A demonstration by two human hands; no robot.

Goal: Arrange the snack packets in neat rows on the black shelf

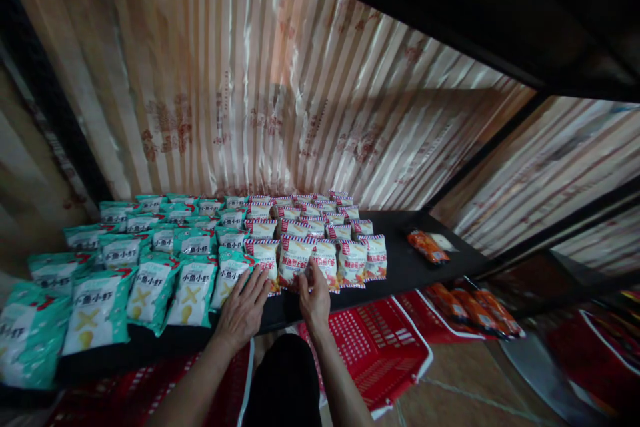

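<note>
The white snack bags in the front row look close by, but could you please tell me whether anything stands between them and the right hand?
Nothing visible does: the right hand is directly in front of the white snack bags and overlaps them in this view, though actual contact is hard to tell.

And here they are, plump white plastic snack bags with red lettering and striped edges [316,227], sealed, packed upright in rows on the black shelf [400,263]; right beside them, teal-and-white plastic snack bags with black lettering [123,252] stand ranked, front ones leaning back.
</note>
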